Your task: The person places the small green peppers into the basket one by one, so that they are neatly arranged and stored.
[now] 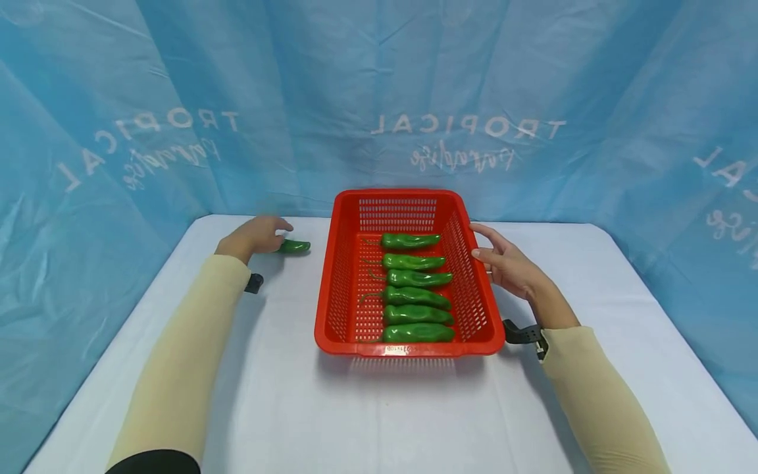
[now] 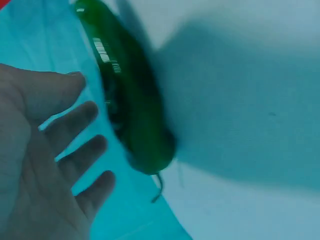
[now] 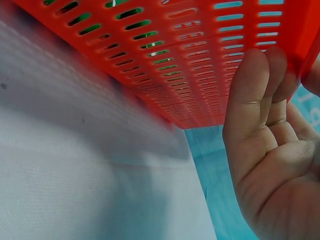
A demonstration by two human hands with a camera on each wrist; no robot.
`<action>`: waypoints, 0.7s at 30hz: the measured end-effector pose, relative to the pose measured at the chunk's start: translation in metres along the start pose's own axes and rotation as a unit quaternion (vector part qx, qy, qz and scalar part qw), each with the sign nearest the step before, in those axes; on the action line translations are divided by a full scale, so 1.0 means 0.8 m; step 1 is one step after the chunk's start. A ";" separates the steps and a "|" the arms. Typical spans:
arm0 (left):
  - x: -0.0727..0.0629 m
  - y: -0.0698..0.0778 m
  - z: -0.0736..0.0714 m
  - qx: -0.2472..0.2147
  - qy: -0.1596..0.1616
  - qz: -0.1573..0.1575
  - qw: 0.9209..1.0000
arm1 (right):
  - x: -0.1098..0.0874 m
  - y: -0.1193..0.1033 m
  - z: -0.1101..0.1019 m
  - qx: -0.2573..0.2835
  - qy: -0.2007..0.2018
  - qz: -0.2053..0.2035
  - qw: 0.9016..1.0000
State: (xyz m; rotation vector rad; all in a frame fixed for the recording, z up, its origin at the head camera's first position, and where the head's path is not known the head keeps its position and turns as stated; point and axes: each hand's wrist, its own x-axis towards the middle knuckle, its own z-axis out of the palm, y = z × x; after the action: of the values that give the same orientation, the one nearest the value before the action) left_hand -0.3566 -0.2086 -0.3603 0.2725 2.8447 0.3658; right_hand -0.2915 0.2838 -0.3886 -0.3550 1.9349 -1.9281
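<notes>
On the left of the white table, my left hand (image 1: 258, 236) is over a single green pepper (image 1: 294, 246). In the left wrist view its fingers are spread and curve slightly beside the pepper (image 2: 131, 100), with a gap between them. A red plastic basket (image 1: 408, 350) stands in the middle, with several green peppers (image 1: 418, 332) lying in a column inside, stems to the left. My right hand (image 1: 510, 264) grips the basket's right rim. In the right wrist view, fingers of this hand (image 3: 272, 160) lie against the slotted outer wall (image 3: 200, 60).
A white cloth (image 1: 379, 421) covers the table. Blue curtains (image 1: 379, 79) with mirrored white lettering hang behind it and at both sides. Dark straps are on both wrists, the right strap (image 1: 521, 333) near the basket's front right corner.
</notes>
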 end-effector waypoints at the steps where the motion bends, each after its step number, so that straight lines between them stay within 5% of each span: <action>1: 0.000 -0.003 0.003 0.008 -0.017 -0.006 1.000 | -0.001 0.000 0.000 -0.002 0.001 0.002 1.000; 4: -0.001 -0.009 0.010 0.037 -0.032 -0.006 0.999 | -0.002 -0.002 0.000 -0.002 0.002 0.005 1.000; 11: -0.006 -0.011 0.013 0.064 -0.008 -0.001 0.998 | -0.002 -0.004 0.001 0.010 -0.003 -0.003 1.000; 21: -0.016 -0.016 0.022 -0.063 -0.051 -0.014 0.997 | -0.003 -0.006 0.004 0.008 0.003 0.006 1.000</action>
State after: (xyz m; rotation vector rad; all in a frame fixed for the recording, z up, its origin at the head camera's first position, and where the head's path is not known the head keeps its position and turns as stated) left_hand -0.3412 -0.2196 -0.3770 0.2189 2.7100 0.5086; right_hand -0.2881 0.2818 -0.3834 -0.3336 1.9197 -1.9373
